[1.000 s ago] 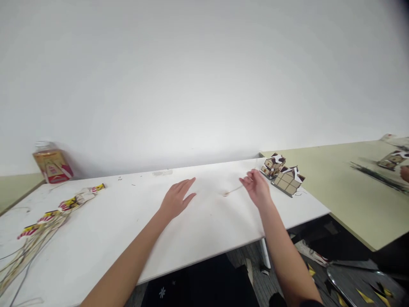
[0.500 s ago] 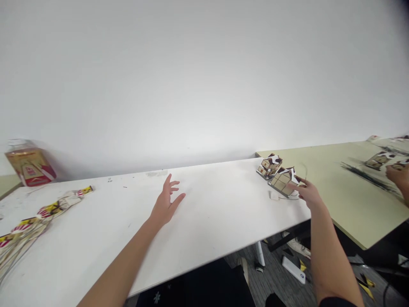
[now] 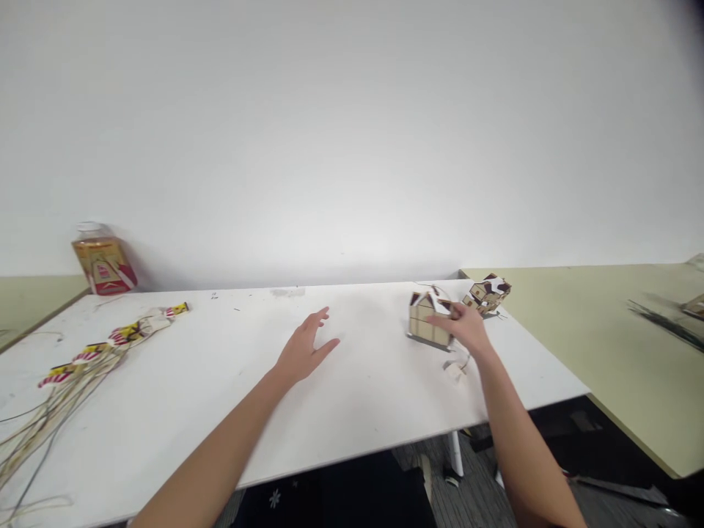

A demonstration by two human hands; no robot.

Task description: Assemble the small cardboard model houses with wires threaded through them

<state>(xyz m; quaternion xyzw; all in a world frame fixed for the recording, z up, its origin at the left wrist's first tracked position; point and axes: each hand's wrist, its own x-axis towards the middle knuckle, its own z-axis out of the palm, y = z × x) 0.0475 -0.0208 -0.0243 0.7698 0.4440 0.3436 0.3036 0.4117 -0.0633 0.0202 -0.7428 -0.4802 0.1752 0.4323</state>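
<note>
My right hand (image 3: pixel 467 328) grips a small model house (image 3: pixel 427 321) by its right side, above the white table (image 3: pixel 352 389). The house has beige walls, brown beams and a white-and-brown roof. From it a thin cord leads to a small white piece (image 3: pixel 455 371) just below. Behind my wrist a second model house (image 3: pixel 488 293) sits tilted at the table's right end. My left hand (image 3: pixel 309 346) hovers over the middle of the table, fingers apart and holding nothing.
At the left lies a row of yellow, red and white pieces (image 3: pixel 129 334) with long cords. A bottle of amber liquid (image 3: pixel 104 260) stands by the wall. On the right, a pale yellow-green table (image 3: pixel 572 315) carries a bundle of dark strands (image 3: pixel 665 324).
My right hand has taken the nearer model house away from the other one, leftward, with its white piece trailing. My left hand stays open. The view has turned slightly left.
</note>
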